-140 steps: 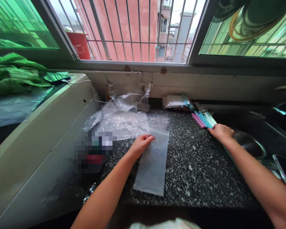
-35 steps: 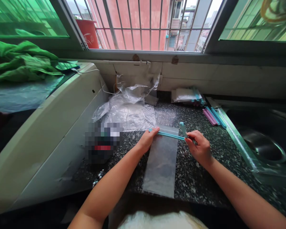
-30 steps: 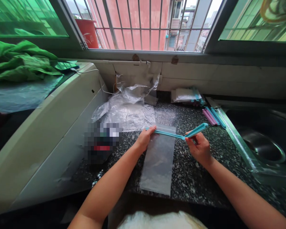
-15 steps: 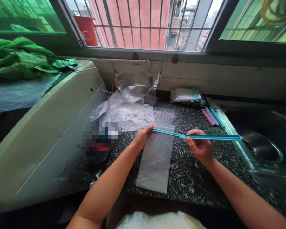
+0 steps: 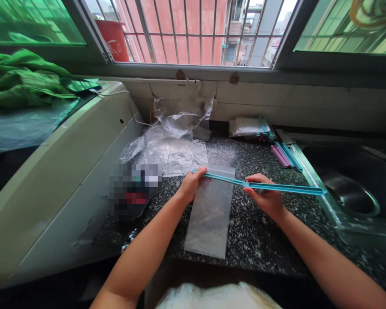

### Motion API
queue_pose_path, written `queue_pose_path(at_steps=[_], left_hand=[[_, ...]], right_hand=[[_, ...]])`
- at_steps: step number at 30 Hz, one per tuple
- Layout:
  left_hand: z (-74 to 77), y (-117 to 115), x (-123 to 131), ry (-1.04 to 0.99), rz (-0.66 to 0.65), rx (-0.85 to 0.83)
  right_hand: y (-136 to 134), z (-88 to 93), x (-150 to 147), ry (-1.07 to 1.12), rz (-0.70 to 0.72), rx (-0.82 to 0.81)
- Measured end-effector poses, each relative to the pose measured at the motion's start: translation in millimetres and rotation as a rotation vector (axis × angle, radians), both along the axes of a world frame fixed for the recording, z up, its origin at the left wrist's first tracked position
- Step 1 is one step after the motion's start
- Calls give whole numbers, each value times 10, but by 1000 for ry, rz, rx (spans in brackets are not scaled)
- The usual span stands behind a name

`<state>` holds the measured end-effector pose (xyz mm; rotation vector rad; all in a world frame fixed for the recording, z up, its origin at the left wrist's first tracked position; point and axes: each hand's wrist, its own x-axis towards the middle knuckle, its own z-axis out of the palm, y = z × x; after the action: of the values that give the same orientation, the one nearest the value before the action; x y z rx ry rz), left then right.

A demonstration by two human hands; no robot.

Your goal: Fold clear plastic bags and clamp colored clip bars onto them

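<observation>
Sealing clip [image 5: 276, 187]: teal, both thin arms swung out into one near-straight line, hinge about mid-length, pinched at two spots.
Left fingers [image 5: 199, 174]: curled tight on the clip's left tip. Cannot tell if the bag edge is caught in the pinch too.
Left hand [image 5: 189, 188]: centre of frame, at the bag's top left corner.
Right fingers [image 5: 255, 177]: closed over the clip right at the hinge, knuckles up. The free arm sticks out past them to the right.
Right hand [image 5: 266, 199]: right of centre, off the bag, over bare counter.
Plastic bag [image 5: 209, 214]: clear, flat, long side running toward the bottom of the frame. The clip's left arm crosses its top edge.
Countertop [image 5: 270, 240]: black speckled stone, lower centre.
Crumpled film [image 5: 167, 146]: clear, heaped just above the left hand, up against the back wall.
Spare clips [image 5: 284, 154]: pink and teal, closed, side by side, upper right of the hands, well apart from them.
Bag stack [image 5: 247, 127]: at the back wall, above the spare clips.
Sink [image 5: 357, 171]: steel, right edge of frame. The clip's free tip ends at its rim.
White appliance [image 5: 67, 171]: left third of frame, with green cloth [image 5: 22, 81] on top at upper left.
Window [image 5: 193, 30]: barred, along the top of the frame.
</observation>
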<state>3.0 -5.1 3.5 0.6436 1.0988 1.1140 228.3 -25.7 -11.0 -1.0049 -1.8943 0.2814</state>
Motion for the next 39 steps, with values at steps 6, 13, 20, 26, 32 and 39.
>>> queue_pose_path(at_steps=[6, 13, 20, 26, 32, 39], left_hand=[[-58, 1, -23, -11, -105, 38], [-117, 43, -101, 68, -305, 211], [-34, 15, -143, 48, -337, 273], [-79, 6, -74, 44, -304, 278], [-161, -40, 53, -26, -303, 110], [-162, -33, 102, -222, -175, -8]], right_hand=[[18, -19, -5, -56, -18, 49], [21, 9, 31, -23, -139, 93], [146, 83, 228, 11, -399, 157], [94, -2, 78, -89, -197, 119], [-43, 1, -41, -15, -189, 132], [-53, -51, -63, 4, -139, 113]])
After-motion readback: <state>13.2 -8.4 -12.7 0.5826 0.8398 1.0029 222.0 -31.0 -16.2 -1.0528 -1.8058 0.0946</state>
